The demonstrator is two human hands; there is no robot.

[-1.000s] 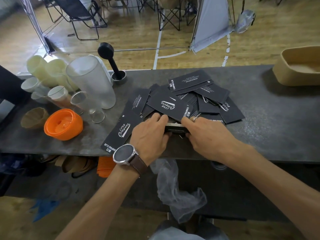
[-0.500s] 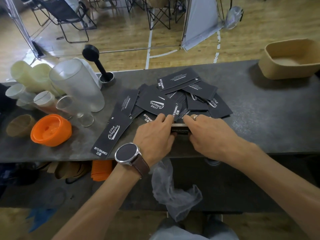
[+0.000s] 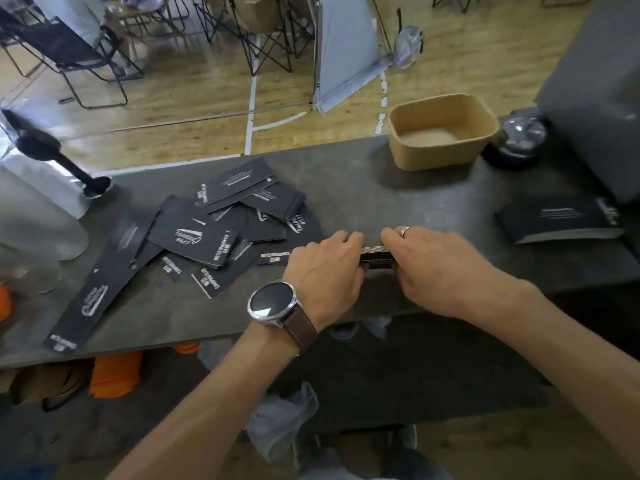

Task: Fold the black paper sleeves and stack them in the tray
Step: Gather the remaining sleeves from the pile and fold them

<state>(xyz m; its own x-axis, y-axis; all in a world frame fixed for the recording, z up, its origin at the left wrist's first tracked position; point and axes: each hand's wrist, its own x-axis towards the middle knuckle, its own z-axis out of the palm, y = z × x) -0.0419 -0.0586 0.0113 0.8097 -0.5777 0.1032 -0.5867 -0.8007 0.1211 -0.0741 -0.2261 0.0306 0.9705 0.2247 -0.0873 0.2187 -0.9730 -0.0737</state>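
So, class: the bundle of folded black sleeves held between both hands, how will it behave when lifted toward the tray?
The bundle looks thin-layered, so probably light. Left hand and right hand squeeze its ends; a looser hold might let sleeves fan or slip.

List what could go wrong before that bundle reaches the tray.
1. The folded bundle is gripped only at its ends by the left hand and right hand; it might fan out.
2. The tray sits well beyond; carrying could spill sleeves.
3. The loose pile lies close by the left hand and could get swept.
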